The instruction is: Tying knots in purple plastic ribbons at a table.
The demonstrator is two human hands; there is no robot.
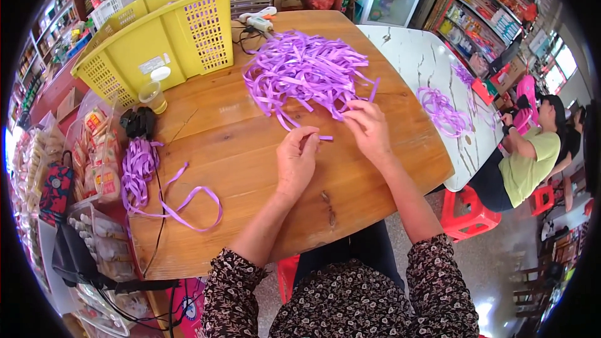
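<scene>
A large heap of loose purple ribbon [303,69] lies on the wooden table in front of me. My left hand [297,161] is closed in a pinch, and a short end of purple ribbon [326,138] sticks out to the right of its fingertips. At the heap's near right edge, my right hand [369,130] pinches with thumb and forefinger on a purple ribbon strand [339,114]. My fingers partly hide both strands. Just beyond the heap lies a white glue gun [258,20] with a dark cord.
A yellow plastic basket [166,44] stands at the far left, with a plastic cup [153,97] before it. A bundle of purple ribbon [141,172] lies at the table's left edge beside a black cord. To the right, a person [532,163] sits at a white marble-patterned table [400,50].
</scene>
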